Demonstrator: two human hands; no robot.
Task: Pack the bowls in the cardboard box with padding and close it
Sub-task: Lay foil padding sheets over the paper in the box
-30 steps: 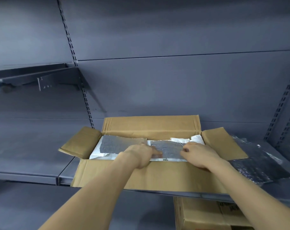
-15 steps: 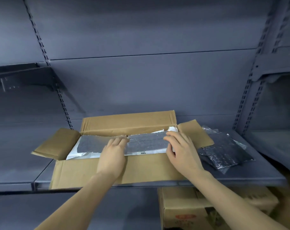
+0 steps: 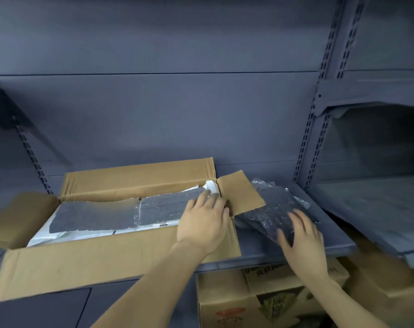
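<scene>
Inside open cardboard box [image 3: 120,259], grey padding [image 3: 120,211]; left hand [image 3: 202,222] flat there, right hand [image 3: 303,240] flat on bubble wrap [image 3: 274,209].

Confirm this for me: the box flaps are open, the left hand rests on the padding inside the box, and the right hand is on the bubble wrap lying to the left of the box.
One detail is wrong. In the head view the bubble wrap lies on the shelf to the right of the cardboard box, not the left. The rest stands: flaps open, left hand on the padding inside, right hand on the bubble wrap.
</scene>
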